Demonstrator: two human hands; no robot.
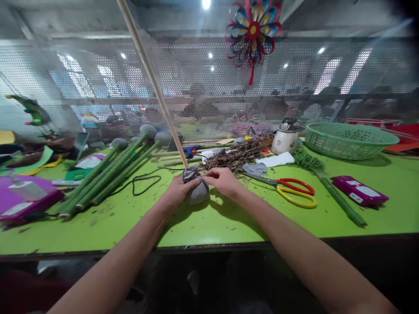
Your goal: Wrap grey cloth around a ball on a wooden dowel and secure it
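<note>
My left hand is wrapped round a grey cloth-covered ball that rests on the green table. A long bare wooden stick rises from the top of the ball, leaning up and to the left. My right hand pinches the gathered grey cloth at the ball's neck, where the stick enters. Both hands are closed on this piece.
Several finished green-wrapped sticks with grey ball heads lie at left, beside a black cord. Dried twigs, red-and-yellow scissors, a green stick, a purple box, a white pot and a green basket sit at right.
</note>
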